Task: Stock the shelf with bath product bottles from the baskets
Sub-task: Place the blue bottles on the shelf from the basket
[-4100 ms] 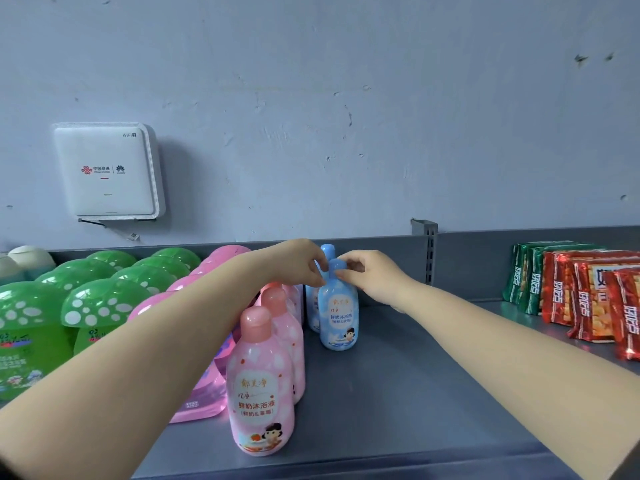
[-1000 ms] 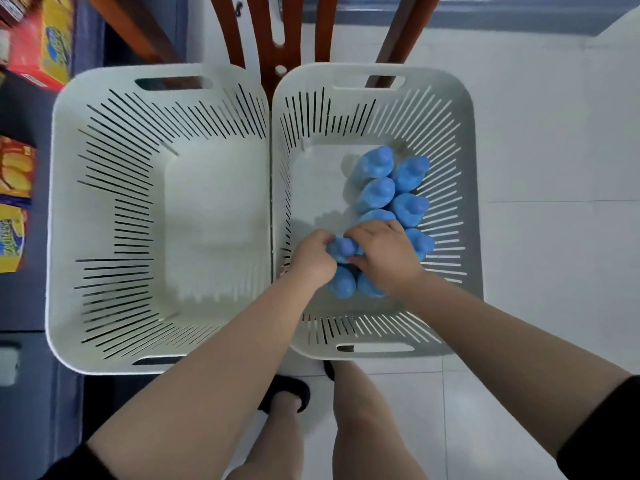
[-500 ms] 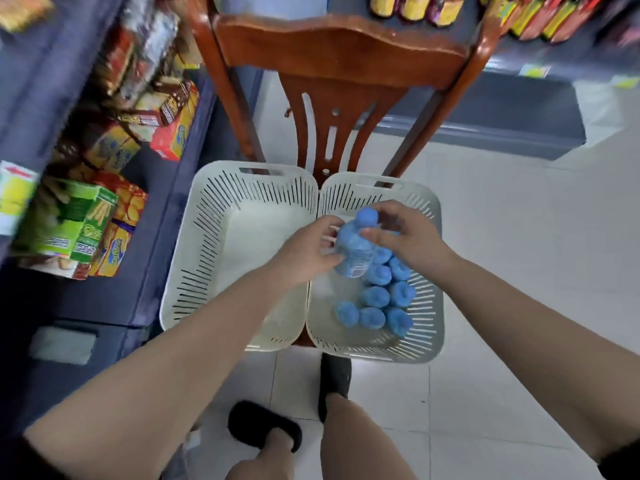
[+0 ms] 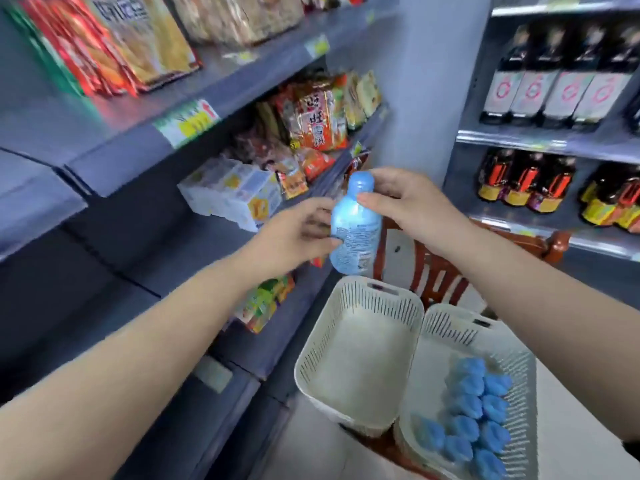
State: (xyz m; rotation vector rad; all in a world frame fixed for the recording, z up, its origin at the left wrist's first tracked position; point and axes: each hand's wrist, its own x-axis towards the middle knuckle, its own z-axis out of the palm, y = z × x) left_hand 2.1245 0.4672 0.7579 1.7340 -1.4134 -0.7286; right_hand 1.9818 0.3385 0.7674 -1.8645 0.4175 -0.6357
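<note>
Both hands hold one blue bottle [image 4: 355,230], the left hand [image 4: 298,233] round its body and the right hand [image 4: 408,199] pinching its cap, so a loose grip could drop it into the baskets [image 4: 346,403].

A: Item in hands?
B: Light blue plastic bottle [image 4: 354,230], upright; left hand [image 4: 298,233] grips its body, right hand [image 4: 403,199] its cap.
A: Below?
B: Two white slotted plastic baskets [image 4: 360,344]; blue-capped bottles [image 4: 474,417] in the right one.
</note>
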